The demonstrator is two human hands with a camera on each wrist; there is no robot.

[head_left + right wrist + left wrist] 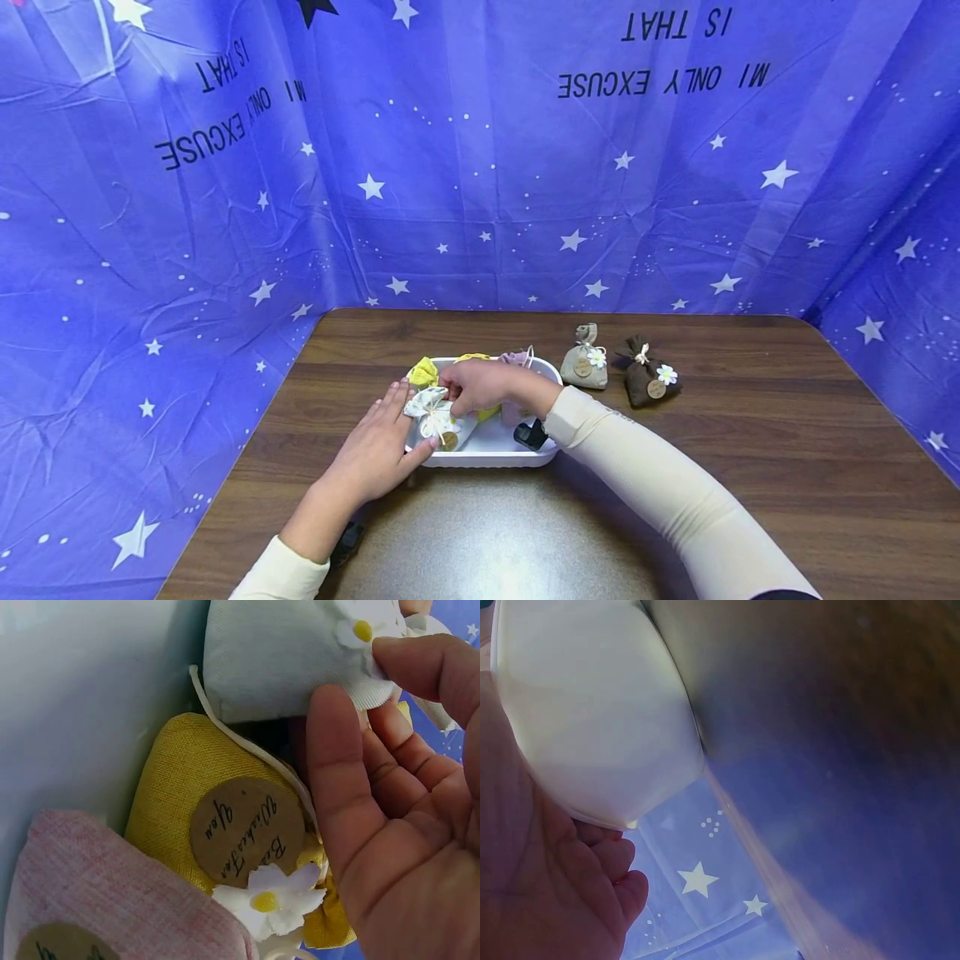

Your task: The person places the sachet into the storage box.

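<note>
A white sachet [442, 421] with a ribbon bow, a white flower and a round brown tag lies at the left end of a white tray [480, 459]. My right hand [480, 385] reaches in from the right and pinches this sachet near its flower between thumb and finger, seen closely in the right wrist view. At the tray's left end rests my left hand [378, 450], its fingers fairly straight along the rim and its thumb by the sachet. The left wrist view shows that palm beside the tray's outer wall [600, 712].
Inside the tray are a yellow sachet [172, 772] with a tag, a pink sachet [112, 877] and another yellow bundle [423, 372]. Right of the tray, a beige sachet [583, 367] and a dark brown sachet [648, 383] sit on the wooden table [750, 467]. Blue star-printed cloth [510, 183] hangs behind.
</note>
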